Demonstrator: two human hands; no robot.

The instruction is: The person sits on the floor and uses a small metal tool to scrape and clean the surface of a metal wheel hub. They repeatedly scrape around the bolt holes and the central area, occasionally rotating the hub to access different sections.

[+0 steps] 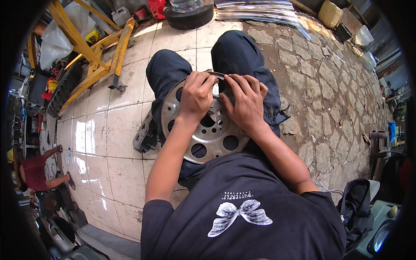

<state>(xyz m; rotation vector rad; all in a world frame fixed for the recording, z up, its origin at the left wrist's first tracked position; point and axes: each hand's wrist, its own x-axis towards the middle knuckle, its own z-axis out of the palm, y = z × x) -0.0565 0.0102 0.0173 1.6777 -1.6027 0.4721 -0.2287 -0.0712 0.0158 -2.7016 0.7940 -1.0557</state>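
Observation:
A round metal wheel disc [214, 146] with several round holes lies across my lap, over dark trousers. My left hand [197, 94] is closed on its far edge, fingers curled and pressed together. My right hand [246, 97] grips the same edge a little further right, its thumb on the near side and its fingers bent over the top. Between the two hands a dark curved strip runs along the rim; whether it is part of the disc I cannot tell. The fingers hide part of the far edge and the upper holes.
A yellow metal frame [121, 54] stands on the tiles at upper left. Ahead are a tyre [190, 21] and a red container [157, 8]. Rough stone paving [305, 67] covers the right side. Another person [35, 173] is at far left, near a plastic bottle [68, 156].

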